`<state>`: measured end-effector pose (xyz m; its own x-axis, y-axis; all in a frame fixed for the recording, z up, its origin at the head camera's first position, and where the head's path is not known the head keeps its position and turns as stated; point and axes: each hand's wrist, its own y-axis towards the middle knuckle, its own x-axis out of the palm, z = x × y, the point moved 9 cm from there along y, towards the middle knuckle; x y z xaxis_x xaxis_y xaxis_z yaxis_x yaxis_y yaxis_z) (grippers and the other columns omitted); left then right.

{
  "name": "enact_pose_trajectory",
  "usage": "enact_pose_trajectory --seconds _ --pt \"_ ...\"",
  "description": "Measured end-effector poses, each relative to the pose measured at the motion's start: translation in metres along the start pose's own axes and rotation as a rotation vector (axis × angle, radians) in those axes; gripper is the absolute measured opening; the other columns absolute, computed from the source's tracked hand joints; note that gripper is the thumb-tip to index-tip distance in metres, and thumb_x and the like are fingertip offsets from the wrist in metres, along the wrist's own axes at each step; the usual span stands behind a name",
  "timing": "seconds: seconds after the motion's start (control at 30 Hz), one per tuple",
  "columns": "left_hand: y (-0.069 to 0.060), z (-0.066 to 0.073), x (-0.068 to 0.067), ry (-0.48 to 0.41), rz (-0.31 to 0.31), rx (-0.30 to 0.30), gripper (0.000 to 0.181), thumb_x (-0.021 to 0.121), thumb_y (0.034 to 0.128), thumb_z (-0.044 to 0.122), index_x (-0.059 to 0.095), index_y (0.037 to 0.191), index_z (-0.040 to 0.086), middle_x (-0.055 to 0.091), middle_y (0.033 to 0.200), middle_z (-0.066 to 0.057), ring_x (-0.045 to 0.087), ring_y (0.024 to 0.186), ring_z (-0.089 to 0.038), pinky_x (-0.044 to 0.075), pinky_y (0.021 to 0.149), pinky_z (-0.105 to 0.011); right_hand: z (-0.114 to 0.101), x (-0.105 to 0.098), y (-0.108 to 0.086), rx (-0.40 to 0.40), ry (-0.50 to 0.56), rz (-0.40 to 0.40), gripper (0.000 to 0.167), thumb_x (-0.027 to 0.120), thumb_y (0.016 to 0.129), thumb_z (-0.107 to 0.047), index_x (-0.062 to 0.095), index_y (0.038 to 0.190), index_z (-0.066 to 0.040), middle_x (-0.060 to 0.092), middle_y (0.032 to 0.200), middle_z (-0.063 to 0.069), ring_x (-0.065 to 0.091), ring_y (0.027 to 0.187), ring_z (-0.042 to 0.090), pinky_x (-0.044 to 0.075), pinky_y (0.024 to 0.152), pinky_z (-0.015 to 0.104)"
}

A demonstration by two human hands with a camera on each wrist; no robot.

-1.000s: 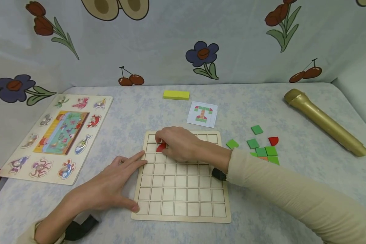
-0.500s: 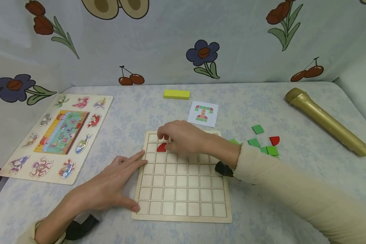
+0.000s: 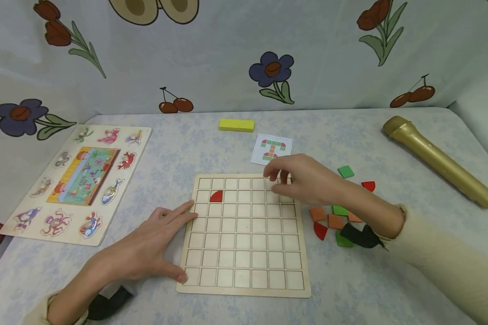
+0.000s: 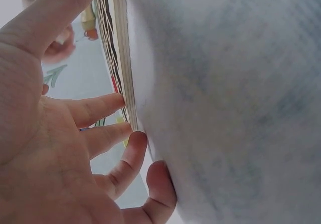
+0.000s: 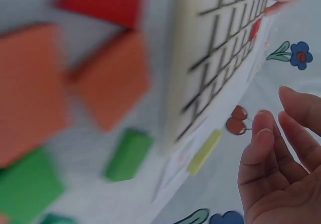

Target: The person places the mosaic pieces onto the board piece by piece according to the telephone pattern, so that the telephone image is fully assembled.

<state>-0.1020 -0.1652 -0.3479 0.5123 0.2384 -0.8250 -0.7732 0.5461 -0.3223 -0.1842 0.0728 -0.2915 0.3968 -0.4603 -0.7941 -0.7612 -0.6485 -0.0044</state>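
A wooden grid board [image 3: 242,242] lies in the middle of the table, with one red quarter-round piece [image 3: 217,196] in its second row near the left. My left hand [image 3: 146,248] rests at the board's left edge, fingers spread, fingertips and thumb touching it; the left wrist view shows fingertips against the board's side. Above the board's upper right corner hovers my right hand [image 3: 309,180], fingers loosely bent, holding nothing. Orange [image 3: 335,221], green [image 3: 345,171] and red [image 3: 320,230] pieces lie right of the board, some partly hidden under the right wrist.
A card with a coloured pattern [image 3: 282,155] lies behind the board, partly covered by the right hand. A yellow block [image 3: 236,125] is farther back. The picture puzzle board [image 3: 118,180] lies at left, and a gold microphone [image 3: 439,160] at right.
My right hand has moved away from the red piece toward the right, leaving that piece on the board and uncovering more pieces beside it. The left hand has stayed in place.
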Motion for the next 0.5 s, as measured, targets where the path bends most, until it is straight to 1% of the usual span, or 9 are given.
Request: enact_pose_trajectory --seconds 0.13,0.23,0.37,0.5 --pt "0.000 0.000 0.001 -0.006 -0.001 -0.004 0.114 0.085 0.0595 0.063 0.037 0.152 0.017 0.015 0.164 0.001 0.033 0.125 -0.023 0.042 0.089 -0.046 0.024 -0.003 -0.027 0.085 0.029 0.014 0.022 0.073 0.088 -0.006 0.069 0.109 -0.006 0.065 0.096 0.000 0.056 0.082 0.015 0.048 0.066 0.031" --pt "0.000 0.000 0.001 -0.011 -0.004 -0.008 0.114 0.085 0.0596 0.063 0.036 0.152 0.018 0.015 0.164 0.001 0.033 0.125 -0.023 0.042 0.089 -0.046 0.039 -0.004 -0.046 0.118 0.046 0.039 0.022 0.074 0.087 -0.005 0.069 0.108 -0.006 0.065 0.096 -0.001 0.056 0.082 0.015 0.048 0.065 0.029" --pt "0.000 0.000 0.002 -0.015 -0.007 -0.014 0.114 0.085 0.0598 0.063 0.036 0.152 0.018 0.015 0.164 0.001 0.032 0.126 -0.023 0.042 0.090 -0.046 0.054 -0.007 -0.064 0.119 0.034 0.092 0.023 0.076 0.083 -0.002 0.070 0.105 -0.007 0.064 0.093 -0.003 0.056 0.078 0.014 0.048 0.062 0.027" --pt "0.000 0.000 0.001 -0.011 -0.004 -0.015 0.114 0.086 0.0597 0.062 0.036 0.153 0.018 0.015 0.164 0.001 0.032 0.126 -0.024 0.042 0.090 -0.046 0.062 -0.009 -0.072 0.122 0.015 0.114 0.025 0.077 0.083 -0.002 0.069 0.106 -0.008 0.062 0.091 -0.004 0.054 0.077 0.014 0.046 0.061 0.027"
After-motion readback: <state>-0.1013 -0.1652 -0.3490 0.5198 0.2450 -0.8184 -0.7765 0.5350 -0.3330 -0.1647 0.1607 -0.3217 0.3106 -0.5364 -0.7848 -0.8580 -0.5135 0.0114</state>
